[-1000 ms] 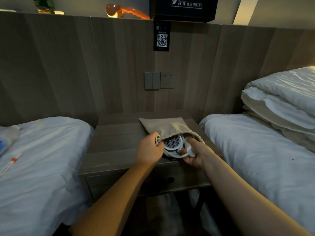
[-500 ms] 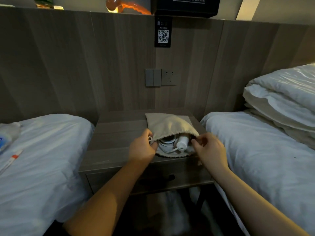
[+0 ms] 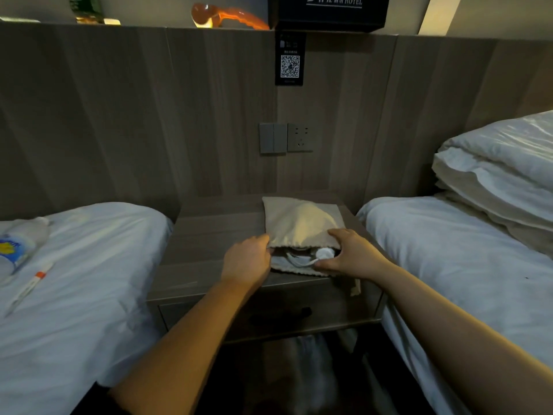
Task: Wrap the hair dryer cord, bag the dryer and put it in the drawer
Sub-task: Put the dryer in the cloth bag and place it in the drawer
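We got the dryer (image 3: pixel 325 253) deeper into the bag (image 3: pixel 299 223), nearly bagged; left hand (image 3: pixel 247 262) and right hand (image 3: pixel 353 256) fingers seemingly pinched its mouth.

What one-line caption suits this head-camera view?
Left hand and right hand hold the mouth of the beige bag on the nightstand, hair dryer showing inside.

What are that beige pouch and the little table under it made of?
The drawstring bag looks like soft woven cloth, maybe cotton or linen: matte beige, creasing and sagging over its contents. The nightstand looks like wood-grain laminate or veneer, matte grey-brown with straight streaks; I cannot tell which.
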`<state>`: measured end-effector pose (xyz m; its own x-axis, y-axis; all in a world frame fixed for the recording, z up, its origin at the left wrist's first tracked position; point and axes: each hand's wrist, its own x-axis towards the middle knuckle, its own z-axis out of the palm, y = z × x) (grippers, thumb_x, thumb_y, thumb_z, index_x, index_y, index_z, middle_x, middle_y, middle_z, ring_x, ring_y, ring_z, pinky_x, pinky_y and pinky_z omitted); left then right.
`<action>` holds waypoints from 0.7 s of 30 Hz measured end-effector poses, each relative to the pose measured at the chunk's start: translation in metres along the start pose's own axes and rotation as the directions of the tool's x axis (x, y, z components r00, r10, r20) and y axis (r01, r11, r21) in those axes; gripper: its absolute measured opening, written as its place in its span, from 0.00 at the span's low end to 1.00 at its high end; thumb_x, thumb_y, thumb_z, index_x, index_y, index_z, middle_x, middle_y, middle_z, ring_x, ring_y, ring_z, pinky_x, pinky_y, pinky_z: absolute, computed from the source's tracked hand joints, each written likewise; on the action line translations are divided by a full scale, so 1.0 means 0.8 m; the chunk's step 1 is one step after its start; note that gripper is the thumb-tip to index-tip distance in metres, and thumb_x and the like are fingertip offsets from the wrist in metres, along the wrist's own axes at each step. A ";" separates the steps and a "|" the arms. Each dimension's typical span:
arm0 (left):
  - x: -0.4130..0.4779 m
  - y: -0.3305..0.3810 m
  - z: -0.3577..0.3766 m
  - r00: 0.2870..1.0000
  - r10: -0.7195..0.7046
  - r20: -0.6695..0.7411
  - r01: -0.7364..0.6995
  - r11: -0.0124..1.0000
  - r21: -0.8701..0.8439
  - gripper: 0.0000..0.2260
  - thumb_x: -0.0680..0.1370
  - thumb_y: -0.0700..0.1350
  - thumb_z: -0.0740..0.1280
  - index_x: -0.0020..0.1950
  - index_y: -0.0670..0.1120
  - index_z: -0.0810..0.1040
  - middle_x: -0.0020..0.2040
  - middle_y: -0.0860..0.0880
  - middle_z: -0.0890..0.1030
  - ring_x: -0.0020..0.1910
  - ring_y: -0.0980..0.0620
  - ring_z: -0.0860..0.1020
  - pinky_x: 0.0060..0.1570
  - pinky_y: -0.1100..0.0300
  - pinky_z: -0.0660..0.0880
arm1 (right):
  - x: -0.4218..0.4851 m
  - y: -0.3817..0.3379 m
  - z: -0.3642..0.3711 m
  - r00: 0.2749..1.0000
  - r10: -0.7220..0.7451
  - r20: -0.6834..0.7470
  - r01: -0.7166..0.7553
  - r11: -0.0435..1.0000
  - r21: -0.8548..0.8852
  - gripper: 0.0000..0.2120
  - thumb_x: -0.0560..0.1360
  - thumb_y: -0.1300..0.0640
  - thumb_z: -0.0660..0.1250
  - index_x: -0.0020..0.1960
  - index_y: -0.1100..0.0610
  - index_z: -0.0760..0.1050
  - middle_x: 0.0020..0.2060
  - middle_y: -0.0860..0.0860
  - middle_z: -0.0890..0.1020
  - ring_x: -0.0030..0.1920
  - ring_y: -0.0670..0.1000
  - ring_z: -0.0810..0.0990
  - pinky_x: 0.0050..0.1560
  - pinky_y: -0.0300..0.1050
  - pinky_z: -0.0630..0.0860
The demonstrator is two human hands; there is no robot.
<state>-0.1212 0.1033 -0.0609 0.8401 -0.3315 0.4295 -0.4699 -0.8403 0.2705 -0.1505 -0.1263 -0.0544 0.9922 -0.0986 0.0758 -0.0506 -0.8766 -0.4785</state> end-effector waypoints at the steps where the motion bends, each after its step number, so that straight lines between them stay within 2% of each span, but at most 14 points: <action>1: 0.001 -0.001 -0.001 1.000 -0.006 0.017 0.006 1.000 -0.004 0.09 0.79 0.46 0.58 0.42 0.43 0.72 0.43 0.42 0.79 0.40 0.44 0.75 0.37 0.56 0.66 | 0.000 0.002 0.000 0.999 0.024 -0.036 -0.024 1.000 -0.002 0.44 0.61 0.35 0.73 0.71 0.52 0.65 0.66 0.53 0.74 0.62 0.54 0.75 0.58 0.45 0.71; 3: 0.002 -0.002 -0.003 0.998 -0.010 0.061 0.011 1.000 -0.013 0.10 0.79 0.48 0.58 0.41 0.44 0.72 0.43 0.43 0.79 0.37 0.47 0.72 0.36 0.57 0.64 | -0.002 0.006 0.002 0.985 0.066 -0.160 -0.063 0.998 0.022 0.37 0.64 0.39 0.73 0.67 0.53 0.69 0.59 0.53 0.80 0.56 0.54 0.78 0.52 0.44 0.73; 5: 0.004 -0.001 -0.003 0.995 -0.022 0.095 0.022 1.000 -0.005 0.11 0.79 0.50 0.59 0.40 0.45 0.72 0.42 0.43 0.79 0.37 0.48 0.71 0.36 0.57 0.65 | -0.005 0.012 0.005 0.967 0.115 -0.227 -0.097 0.991 0.090 0.32 0.65 0.42 0.73 0.64 0.55 0.71 0.55 0.54 0.81 0.54 0.55 0.79 0.52 0.47 0.76; 7: 0.006 -0.002 -0.005 0.991 -0.056 0.121 0.056 0.998 0.008 0.13 0.78 0.52 0.59 0.36 0.49 0.70 0.39 0.45 0.77 0.36 0.49 0.71 0.34 0.57 0.65 | -0.008 0.023 0.005 0.974 0.149 -0.173 -0.147 0.989 0.023 0.29 0.66 0.41 0.72 0.59 0.58 0.73 0.52 0.55 0.80 0.54 0.57 0.79 0.51 0.49 0.76; 10: 0.007 -0.003 -0.009 0.980 -0.098 0.176 0.096 0.995 0.021 0.15 0.78 0.54 0.59 0.33 0.50 0.68 0.34 0.50 0.73 0.33 0.52 0.72 0.30 0.58 0.64 | -0.017 0.036 0.000 0.982 0.174 -0.069 -0.181 0.977 -0.115 0.18 0.73 0.44 0.65 0.45 0.59 0.78 0.44 0.59 0.83 0.47 0.59 0.81 0.41 0.45 0.73; 12: 0.015 -0.001 -0.019 0.971 -0.126 0.205 0.150 0.983 -0.105 0.15 0.78 0.53 0.61 0.32 0.50 0.70 0.31 0.51 0.74 0.30 0.55 0.73 0.28 0.59 0.65 | -0.019 0.032 -0.013 0.982 0.149 -0.113 -0.158 0.985 -0.074 0.16 0.77 0.51 0.62 0.39 0.61 0.78 0.43 0.63 0.83 0.45 0.61 0.81 0.39 0.44 0.70; 14: 0.032 0.004 -0.037 0.970 -0.144 0.196 0.205 0.919 -0.336 0.15 0.78 0.50 0.62 0.32 0.48 0.72 0.28 0.51 0.76 0.24 0.60 0.74 0.25 0.65 0.68 | -0.015 0.016 -0.037 0.974 0.122 -0.191 -0.128 0.992 -0.019 0.16 0.77 0.55 0.60 0.37 0.63 0.77 0.42 0.66 0.83 0.45 0.63 0.81 0.39 0.46 0.69; 15: 0.042 0.008 -0.050 0.974 -0.143 0.173 0.205 0.881 -0.426 0.15 0.78 0.47 0.62 0.32 0.47 0.73 0.27 0.50 0.76 0.21 0.61 0.74 0.24 0.69 0.68 | -0.011 0.004 -0.054 0.970 0.110 -0.218 -0.111 0.994 0.007 0.16 0.78 0.56 0.60 0.38 0.64 0.78 0.41 0.66 0.83 0.45 0.63 0.81 0.40 0.48 0.71; 17: 0.064 0.019 -0.079 0.984 -0.139 0.109 0.176 0.834 -0.523 0.15 0.79 0.45 0.62 0.31 0.47 0.72 0.26 0.48 0.77 0.18 0.62 0.74 0.24 0.68 0.70 | -0.003 -0.020 -0.089 0.963 0.116 -0.242 -0.098 0.992 0.085 0.19 0.78 0.54 0.59 0.36 0.65 0.79 0.38 0.64 0.84 0.42 0.62 0.82 0.43 0.49 0.74; 19: 0.089 0.031 -0.110 0.984 -0.159 0.076 0.171 0.752 -0.637 0.15 0.79 0.45 0.62 0.31 0.45 0.71 0.26 0.46 0.76 0.18 0.60 0.74 0.21 0.66 0.72 | 0.005 -0.043 -0.126 0.954 0.152 -0.257 -0.096 0.971 0.217 0.20 0.78 0.55 0.58 0.34 0.66 0.78 0.35 0.64 0.84 0.38 0.60 0.82 0.41 0.49 0.76; 21: 0.114 0.041 -0.140 0.976 -0.203 0.077 0.192 0.642 -0.742 0.16 0.79 0.45 0.61 0.32 0.43 0.71 0.23 0.47 0.76 0.17 0.58 0.74 0.18 0.67 0.70 | 0.012 -0.060 -0.162 0.945 0.223 -0.238 -0.102 0.895 0.435 0.19 0.76 0.55 0.60 0.31 0.65 0.77 0.28 0.61 0.82 0.29 0.56 0.80 0.32 0.45 0.76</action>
<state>-0.0906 0.0936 0.0834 0.9363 -0.1856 0.2982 -0.3417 -0.2846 0.8957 -0.1533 -0.1463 0.0827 0.8998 -0.4005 0.1730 -0.0967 -0.5697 -0.8161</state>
